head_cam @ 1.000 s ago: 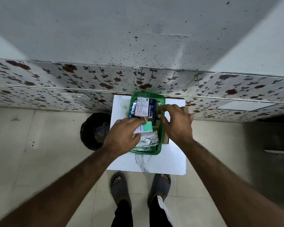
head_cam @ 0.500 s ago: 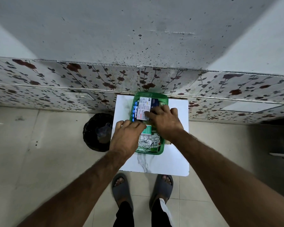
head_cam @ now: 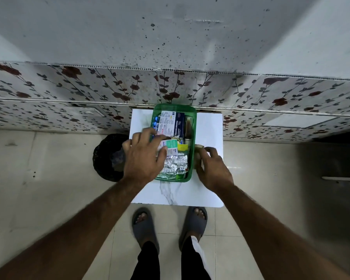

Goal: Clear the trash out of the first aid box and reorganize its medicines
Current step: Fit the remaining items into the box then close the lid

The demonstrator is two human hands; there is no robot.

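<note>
A green plastic first aid box [head_cam: 193, 118] stands on a small white marble-look table [head_cam: 208, 126]. Inside lie a white-and-blue medicine carton [head_cam: 171, 123], a small green-and-white carton [head_cam: 171, 144], a yellow item [head_cam: 182, 147] and crumpled silver blister strips [head_cam: 175, 164]. My left hand [head_cam: 143, 156] lies over the box's left side, fingers spread, thumb touching the small carton. My right hand [head_cam: 212, 168] is on the table just outside the box's right wall, fingers curled around a small tan object [head_cam: 199, 147] that is mostly hidden.
A black waste bin [head_cam: 107, 156] stands on the tiled floor left of the table. A wall with floral panels rises right behind the table. My feet in grey sandals [head_cam: 193, 223] are at the table's near edge.
My right hand left the box and moved down to the tan object outside its right wall. My left hand slid up and left, fingers spreading over the box's left edge.
</note>
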